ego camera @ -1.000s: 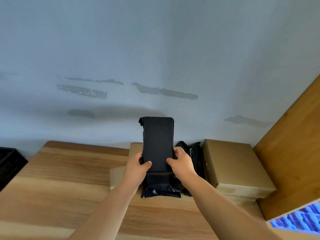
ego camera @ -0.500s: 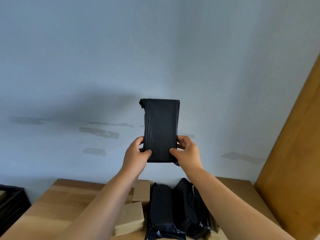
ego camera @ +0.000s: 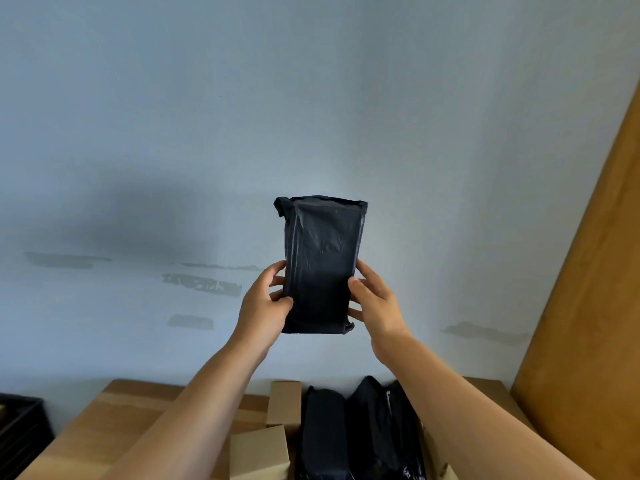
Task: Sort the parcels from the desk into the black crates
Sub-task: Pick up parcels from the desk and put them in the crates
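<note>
The person is holding a black poly-bag parcel [ego camera: 320, 268] upright in front of the pale wall [ego camera: 311, 98], well above the table [ego camera: 114, 420]. The left hand [ego camera: 264, 308] is gripping its lower left edge, thumb across the front and fingers curled behind; the right hand [ego camera: 375, 303] is gripping the lower right edge the same way. The parcel is touching nothing but the two hands.

Judging by what is showing, the sorting is far from finished. On the table below, two more black bagged parcels [ego camera: 360, 431] are lying side by side, with small cardboard boxes [ego camera: 259, 452] just beside them on the left and another box edge [ego camera: 436, 455] peeking out on the right. One black crate [ego camera: 20, 434] is sitting off the table's left end; its contents cannot be made out, so how many parcels are already sorted cannot be told. The held parcel is not yet heading into any crate; it seems to be under inspection, probably to decide where it belongs.
</note>
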`<state>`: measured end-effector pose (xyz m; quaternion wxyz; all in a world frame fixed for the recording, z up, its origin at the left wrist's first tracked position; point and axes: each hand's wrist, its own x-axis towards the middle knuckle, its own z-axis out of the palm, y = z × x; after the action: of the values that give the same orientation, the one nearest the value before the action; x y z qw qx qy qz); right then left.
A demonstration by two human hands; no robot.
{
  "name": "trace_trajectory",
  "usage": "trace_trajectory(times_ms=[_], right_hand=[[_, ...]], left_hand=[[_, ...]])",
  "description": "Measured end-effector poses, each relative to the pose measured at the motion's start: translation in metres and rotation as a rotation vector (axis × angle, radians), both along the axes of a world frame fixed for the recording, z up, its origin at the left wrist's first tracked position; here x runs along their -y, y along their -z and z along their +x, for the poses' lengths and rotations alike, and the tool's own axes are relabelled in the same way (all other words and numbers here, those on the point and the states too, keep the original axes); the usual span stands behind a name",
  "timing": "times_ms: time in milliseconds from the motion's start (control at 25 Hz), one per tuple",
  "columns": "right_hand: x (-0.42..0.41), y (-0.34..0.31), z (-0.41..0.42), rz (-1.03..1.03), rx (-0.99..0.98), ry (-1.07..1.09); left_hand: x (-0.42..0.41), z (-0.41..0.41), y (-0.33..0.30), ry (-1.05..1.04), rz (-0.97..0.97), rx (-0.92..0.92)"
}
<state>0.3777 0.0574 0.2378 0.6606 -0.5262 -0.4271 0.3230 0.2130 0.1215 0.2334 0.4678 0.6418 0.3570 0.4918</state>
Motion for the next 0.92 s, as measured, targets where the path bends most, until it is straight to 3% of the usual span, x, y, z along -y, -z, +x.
trace_trajectory(times_ms=[160,280,440,720,920], right_hand=[[0.001,-0.005,0.001,-0.021,-0.106,-0.048],[0.001,-0.006,0.008,-0.017,-0.219,-0.093],[0.001,-0.006,0.013,-0.011,-0.261,-0.121],[-0.002,-0.004,0.023,-0.013,-0.337,-0.181],[0.002,0.000,0.034,-0.154,-0.366,-0.306]], left_hand=[[-0.002,-0.001,-0.004,0.037,-0.021,0.024],[-0.006,0.000,-0.010,0.068,-0.167,0.052],[-0.012,0.002,-0.004,0.180,-0.287,0.238],[-0.016,0.004,-0.009,0.187,-0.280,0.376],[-0.022,0.001,-0.007,0.207,-0.256,0.310]])
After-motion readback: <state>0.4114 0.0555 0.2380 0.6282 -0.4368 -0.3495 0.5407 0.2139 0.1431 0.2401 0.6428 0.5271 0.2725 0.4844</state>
